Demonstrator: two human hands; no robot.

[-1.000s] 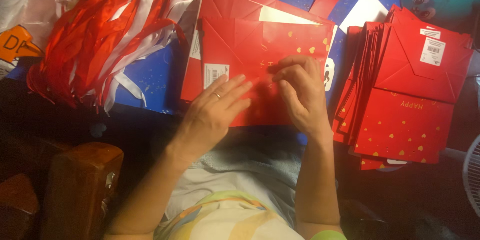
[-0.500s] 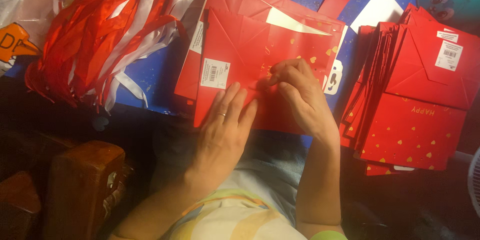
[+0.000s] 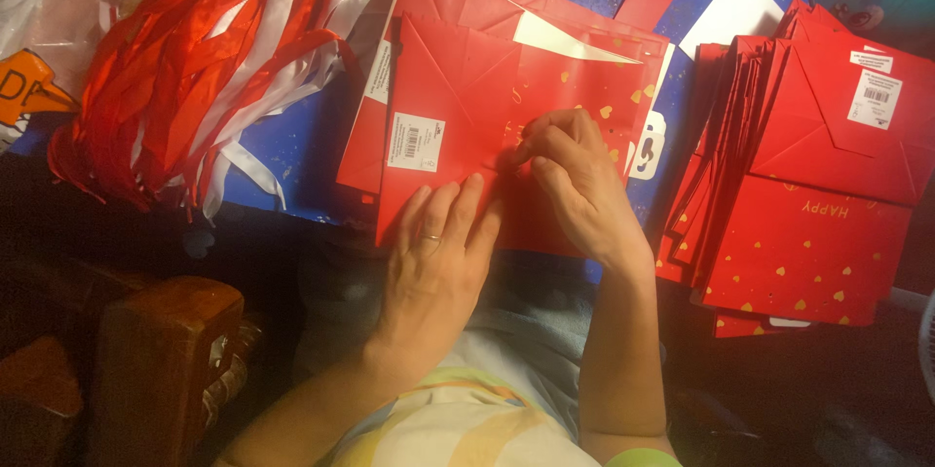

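My left hand (image 3: 433, 267): flat, fingers spread, pressing the near edge of the red paper bag (image 3: 458, 116) | my right hand (image 3: 575, 180): grip pinched shut on the bag's fold at its middle | bag: flat on the blue desk (image 3: 292, 150), overhanging my lap | ribbons (image 3: 185, 58): heaped left | bag stack (image 3: 808, 175): right, apart.

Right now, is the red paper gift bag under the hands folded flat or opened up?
Folded flat: the red paper gift bag lies creased under the left hand and right hand.

Smooth red paper bag (image 3: 458, 97), satin ribbons (image 3: 185, 58)
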